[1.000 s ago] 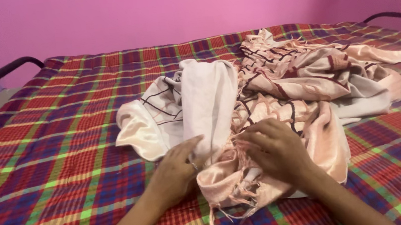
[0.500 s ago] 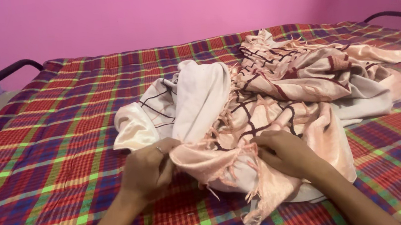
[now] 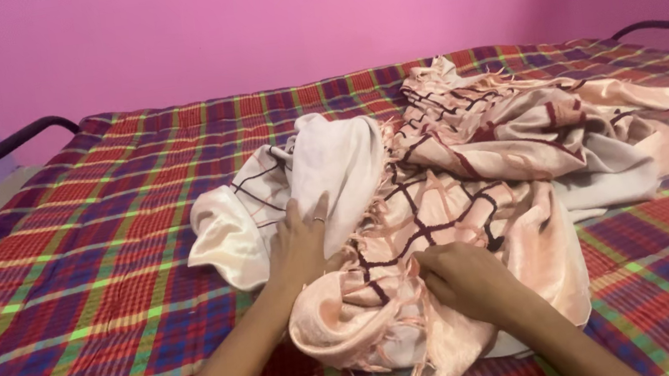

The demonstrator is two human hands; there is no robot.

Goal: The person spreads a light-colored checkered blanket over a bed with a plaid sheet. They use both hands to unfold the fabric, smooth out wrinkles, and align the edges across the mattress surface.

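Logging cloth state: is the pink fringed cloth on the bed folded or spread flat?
Neither: the pink fringed cloth lies crumpled in a heap on the plaid bedcover, with the left hand pressing on it and the right hand gripping its fringed edge.

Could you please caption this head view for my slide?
Left hand flat and right hand gripping a crumpled peach fringed cloth on a plaid bedspread.

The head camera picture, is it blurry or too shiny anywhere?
Head view: mostly sharp and evenly lit, no harsh glare. The peach fringed cloth has a soft sheen on its folds. Slight softness shows on the left hand and right hand. Dim shadow sits under the cloth on the plaid bedcover.
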